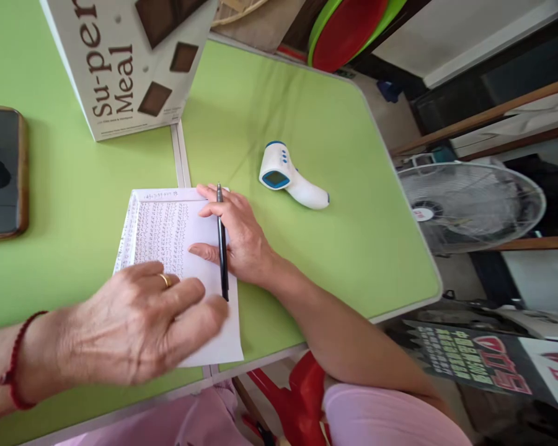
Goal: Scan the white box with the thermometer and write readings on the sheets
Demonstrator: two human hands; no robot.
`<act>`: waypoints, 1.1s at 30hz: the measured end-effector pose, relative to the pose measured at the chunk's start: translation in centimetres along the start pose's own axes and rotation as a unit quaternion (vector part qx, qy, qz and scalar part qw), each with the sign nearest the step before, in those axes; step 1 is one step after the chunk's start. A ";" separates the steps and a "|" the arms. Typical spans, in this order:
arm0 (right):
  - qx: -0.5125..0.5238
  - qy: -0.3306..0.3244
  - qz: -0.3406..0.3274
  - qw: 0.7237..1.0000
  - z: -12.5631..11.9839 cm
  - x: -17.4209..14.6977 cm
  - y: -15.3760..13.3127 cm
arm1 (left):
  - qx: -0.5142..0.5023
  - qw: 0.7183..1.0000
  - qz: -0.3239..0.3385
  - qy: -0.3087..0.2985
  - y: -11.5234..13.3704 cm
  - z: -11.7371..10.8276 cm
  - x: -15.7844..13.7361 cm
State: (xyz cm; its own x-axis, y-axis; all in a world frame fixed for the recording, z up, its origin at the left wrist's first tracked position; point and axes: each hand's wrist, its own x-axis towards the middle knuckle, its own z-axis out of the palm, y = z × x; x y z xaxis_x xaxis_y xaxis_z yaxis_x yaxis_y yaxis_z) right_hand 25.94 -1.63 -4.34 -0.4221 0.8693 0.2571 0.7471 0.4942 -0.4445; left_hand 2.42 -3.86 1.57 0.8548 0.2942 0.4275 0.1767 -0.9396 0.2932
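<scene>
A sheet of white paper [214, 341] with rows of small handwriting lies on a green table, with a folded edge at its left and top. My right hand [244, 238] rests on the paper's right side, thumb and fingers bent. A black pen [222, 248] is held across it near thumb and forefinger, silver end pointing away from me. Above the lower left of the paper is my left hand [144, 322], fingers curled, with a gold ring and a red bead bracelet. Its fingertips are partly hidden. One fingertip overlaps the pen's near end; whether they touch is unclear.
A white and blue infrared thermometer [288, 176] lies right of the paper. Behind stands a "Su-per Meal" box [125, 80]. A phone [2, 173] lies at the left. Beyond the table's right edge is a fan [474, 207]; a red plastic seat [302, 396] shows below.
</scene>
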 end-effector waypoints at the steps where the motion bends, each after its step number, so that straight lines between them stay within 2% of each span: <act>1: -0.004 -0.002 0.000 1.000 0.0 0.0 0.0 | -0.071 0.997 -0.013 -0.010 0.5 -0.4 0.0; 3: -0.009 0.000 -0.003 1.000 0.0 0.0 0.0 | -0.191 0.981 -0.028 -0.034 1.5 -0.9 0.0; 5: -0.009 0.002 -0.005 1.000 0.0 -0.1 0.0 | -0.270 0.960 -0.068 -0.029 2.1 -1.0 -0.1; 8: -0.006 -0.005 0.004 1.000 0.0 -0.1 0.0 | -0.314 0.943 -0.110 -0.020 2.3 -0.5 -0.2; 13: 0.012 -0.012 0.013 1.000 -0.1 0.0 0.1 | -0.280 0.958 -0.062 -0.031 1.9 0.1 0.0; 18: 0.014 -0.013 0.017 1.000 -0.1 -0.1 0.1 | -0.170 0.985 -0.018 -0.032 1.4 -0.2 0.3; 21: 0.014 -0.007 0.007 1.000 -0.1 -0.1 0.2 | -0.098 0.995 0.017 -0.005 1.2 -0.1 0.3; 23: 0.014 -0.001 -0.006 1.000 -0.1 -0.1 0.3 | -0.096 0.994 0.039 0.022 1.4 -0.2 0.4; 25: 0.014 0.004 -0.016 1.000 0.0 -0.2 0.3 | -0.139 0.989 0.031 0.040 1.7 -0.3 0.4; 28: 0.012 0.006 -0.014 1.000 0.1 -0.2 0.4 | -0.209 0.976 -0.039 0.052 2.3 -0.5 0.5; 30: 0.011 0.006 -0.011 1.000 0.2 -0.3 0.4 | -0.219 0.972 -0.069 0.050 2.4 -0.5 0.5; 33: 0.011 0.008 -0.013 1.000 0.2 -0.3 0.4 | -0.202 0.976 -0.072 0.048 2.2 -0.5 0.4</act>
State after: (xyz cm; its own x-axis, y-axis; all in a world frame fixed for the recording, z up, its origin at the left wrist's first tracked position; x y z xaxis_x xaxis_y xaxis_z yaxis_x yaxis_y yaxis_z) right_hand 26.23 -1.67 -4.75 -0.4330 0.8558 0.2832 0.7239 0.5173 -0.4564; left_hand 2.95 -5.67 2.79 0.7823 0.4507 0.4300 0.0677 -0.7477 0.6605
